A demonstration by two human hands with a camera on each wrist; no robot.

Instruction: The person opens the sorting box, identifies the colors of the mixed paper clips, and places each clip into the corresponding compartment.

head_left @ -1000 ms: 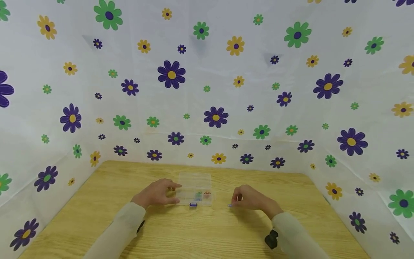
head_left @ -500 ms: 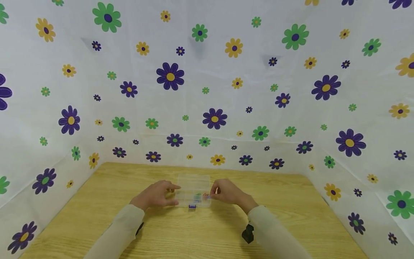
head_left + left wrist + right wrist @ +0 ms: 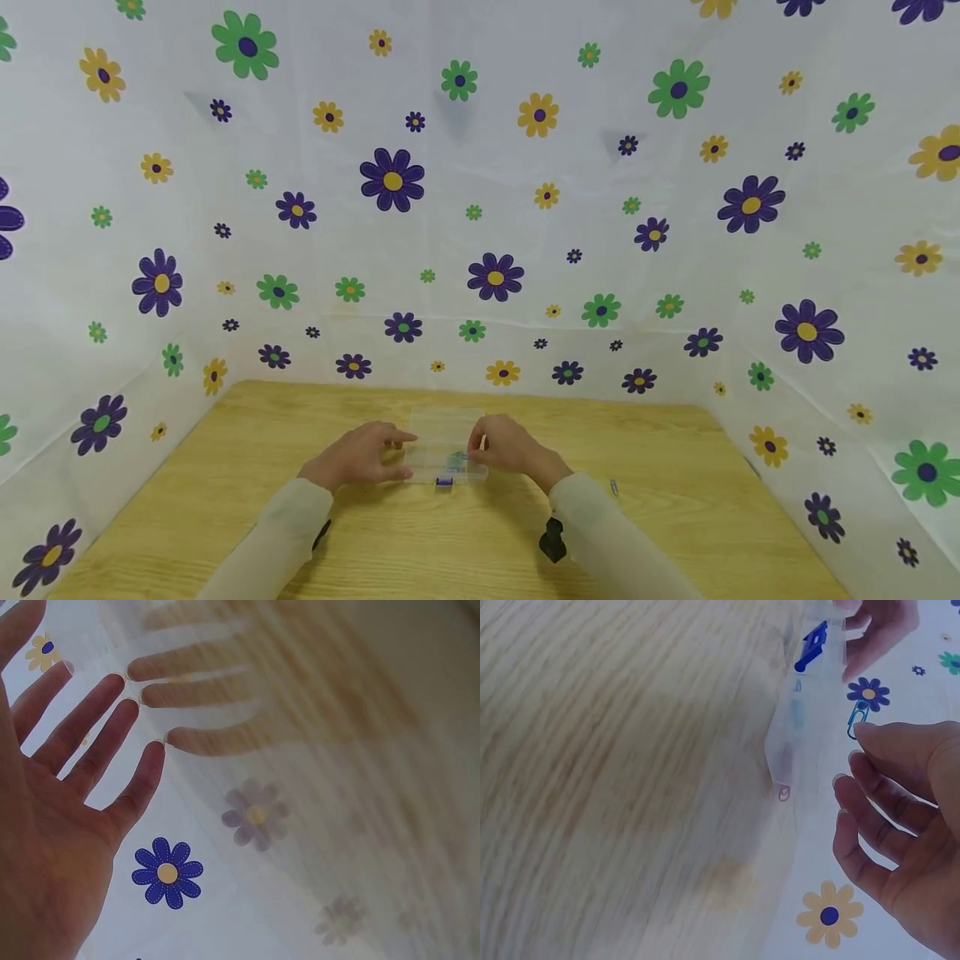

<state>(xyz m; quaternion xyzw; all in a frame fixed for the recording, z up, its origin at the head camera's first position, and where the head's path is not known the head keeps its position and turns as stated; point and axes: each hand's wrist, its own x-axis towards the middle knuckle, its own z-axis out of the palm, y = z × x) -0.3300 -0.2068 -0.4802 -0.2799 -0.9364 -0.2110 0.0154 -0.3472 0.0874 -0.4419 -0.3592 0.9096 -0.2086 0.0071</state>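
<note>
A clear plastic compartment box [image 3: 420, 460] stands on the wooden table with its lid [image 3: 447, 422] raised back. Its front carries a blue latch [image 3: 444, 482]. At the box's left side my left hand [image 3: 356, 454] touches the edge, its fingers [image 3: 90, 735] fairly straight and holding nothing. My right hand [image 3: 504, 443] is over the box's right part and pinches a blue paper clip [image 3: 858, 720] between thumb and index finger. Inside one compartment lie green and blue pieces [image 3: 455, 461]. A red paper clip [image 3: 784, 793] shows through the box wall in the right wrist view.
Another paper clip [image 3: 613, 487] lies on the table [image 3: 675, 533], right of the right forearm. White flower-print cloth [image 3: 480, 233] surrounds the table at the back and both sides.
My right hand has moved left with the paper clip, from the table beside the box to above its right compartments. The clip on the table has come into sight. My left hand stays put.
</note>
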